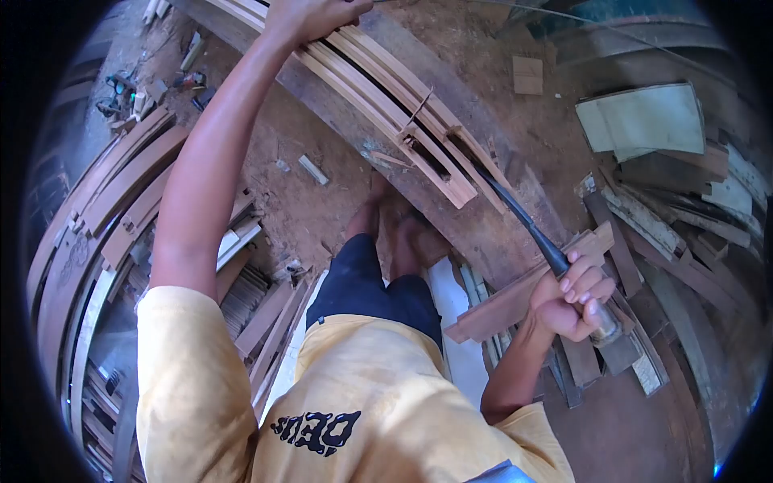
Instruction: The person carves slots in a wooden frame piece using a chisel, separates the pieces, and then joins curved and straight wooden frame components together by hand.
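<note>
My right hand (pixel 576 298) is wrapped around the handle of a long dark chisel (pixel 519 211). Its blade end reaches into a slot near the end of one wooden piece (pixel 451 133). Beside it lies another wooden piece (pixel 431 179) with a cut slot holding splinters and chips. At the top edge, my left hand (pixel 314 18) is over the far part of these pieces, its fingers curled; the frame cuts it off, and what it grips is hidden. The pieces rest on a broad, worn wooden plank (pixel 459 213).
Curved wooden pieces (pixel 88 201) are piled at the left, near scattered tools (pixel 121 88). A pale panel (pixel 644 119) and stacked boards lie at the right. A loose board (pixel 503 306) sits below the plank's near end. Offcuts (pixel 312 170) dot the dirt floor.
</note>
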Motion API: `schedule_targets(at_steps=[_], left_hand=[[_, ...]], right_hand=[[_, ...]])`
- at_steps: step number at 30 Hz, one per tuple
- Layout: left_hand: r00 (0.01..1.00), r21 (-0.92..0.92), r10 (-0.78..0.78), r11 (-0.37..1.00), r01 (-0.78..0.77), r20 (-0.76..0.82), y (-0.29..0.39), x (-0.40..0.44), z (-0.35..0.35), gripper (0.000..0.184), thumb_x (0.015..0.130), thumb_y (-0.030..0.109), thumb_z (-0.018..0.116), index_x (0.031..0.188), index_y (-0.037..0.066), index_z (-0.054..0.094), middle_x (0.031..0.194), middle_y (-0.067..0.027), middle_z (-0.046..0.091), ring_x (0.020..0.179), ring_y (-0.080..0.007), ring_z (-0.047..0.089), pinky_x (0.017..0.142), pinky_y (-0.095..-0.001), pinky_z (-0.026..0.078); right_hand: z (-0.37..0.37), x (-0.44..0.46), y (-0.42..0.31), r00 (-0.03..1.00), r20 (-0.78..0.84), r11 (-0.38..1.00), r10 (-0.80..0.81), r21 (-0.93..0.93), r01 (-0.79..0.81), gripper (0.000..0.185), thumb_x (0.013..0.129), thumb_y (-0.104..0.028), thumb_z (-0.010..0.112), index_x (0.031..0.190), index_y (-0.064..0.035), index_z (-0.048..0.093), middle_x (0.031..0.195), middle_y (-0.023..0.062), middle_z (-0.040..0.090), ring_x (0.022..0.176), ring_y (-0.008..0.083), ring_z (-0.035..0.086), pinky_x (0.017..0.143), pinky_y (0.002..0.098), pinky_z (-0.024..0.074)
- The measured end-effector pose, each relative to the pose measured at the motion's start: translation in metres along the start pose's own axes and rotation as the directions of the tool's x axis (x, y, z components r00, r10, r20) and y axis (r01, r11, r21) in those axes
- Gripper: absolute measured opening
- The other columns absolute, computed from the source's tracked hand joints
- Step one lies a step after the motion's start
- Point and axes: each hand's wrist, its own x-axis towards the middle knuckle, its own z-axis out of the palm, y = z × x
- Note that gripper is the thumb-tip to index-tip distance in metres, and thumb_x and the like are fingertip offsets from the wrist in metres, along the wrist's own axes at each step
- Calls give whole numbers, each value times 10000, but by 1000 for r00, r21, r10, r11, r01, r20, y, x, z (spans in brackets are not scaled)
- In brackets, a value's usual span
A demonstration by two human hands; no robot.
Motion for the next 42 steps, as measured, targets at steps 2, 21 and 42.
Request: schedule_targets(at_steps=[2, 21, 42], left_hand=[[1000, 7, -9, 1000, 9, 14, -3, 2, 3, 399, 827, 486, 597, 708, 178, 821, 724, -132, 742, 727, -320, 729, 729, -447, 575], [999, -14, 33, 999, -34, -16, 5, -9, -9, 421, 851, 485, 567, 730, 174, 825, 715, -116, 742, 723, -306, 729, 742, -429, 572], [997, -19, 12, 1000, -14, -80, 0, -3, -4, 392, 791, 454, 645, 734, 101, 806, 717, -197, 716, 729, -353, 726, 739, -461, 574]], right_hand=[[-10, -10, 2, 999, -26, 997, 19, -74, -21, 152, 821, -243, 549, 797, -115, 471, 635, 40, 482, 661, 193, 514, 923, 438, 438], [34, 41, -150, 693, -157, 92, 703, -947, -308, 352, 898, -183, 720, 1189, 12, 692, 1037, 109, 728, 798, 195, 719, 733, 277, 556], [166, 73, -124, 638, -225, -313, 736, -949, 27, 382, 873, -77, 704, 1252, -38, 730, 909, 210, 748, 560, 239, 606, 596, 379, 479]])
